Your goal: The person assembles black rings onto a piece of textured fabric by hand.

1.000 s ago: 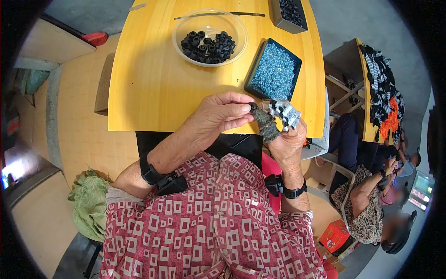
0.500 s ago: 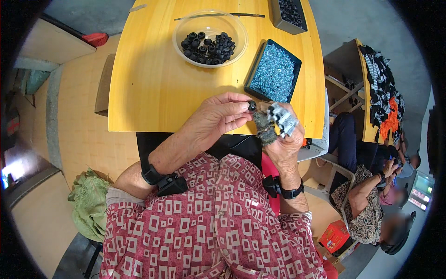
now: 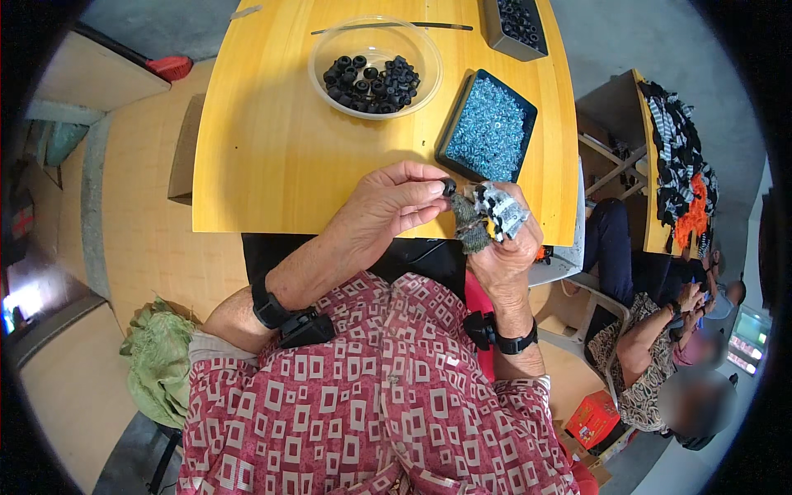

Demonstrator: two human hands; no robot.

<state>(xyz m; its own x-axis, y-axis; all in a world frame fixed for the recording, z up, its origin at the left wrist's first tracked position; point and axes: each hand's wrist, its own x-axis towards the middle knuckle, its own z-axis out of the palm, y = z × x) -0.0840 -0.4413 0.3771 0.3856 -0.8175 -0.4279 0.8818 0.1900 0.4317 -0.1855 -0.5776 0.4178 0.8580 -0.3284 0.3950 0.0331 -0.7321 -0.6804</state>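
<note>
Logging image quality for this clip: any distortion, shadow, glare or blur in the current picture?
Head view: black fills the corners; the yellow table bows at its edges, with soft shading on its left; white glare at far left; smooth blur over the co-worker's head; left hand looks fairly sharp.

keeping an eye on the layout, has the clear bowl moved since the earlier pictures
No, the clear bowl shows no shift on the table, either toward or from the tray.

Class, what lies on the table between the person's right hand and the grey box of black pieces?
In the head view, a dark tray of small bluish pieces lies between the right hand and the grey box.
</note>
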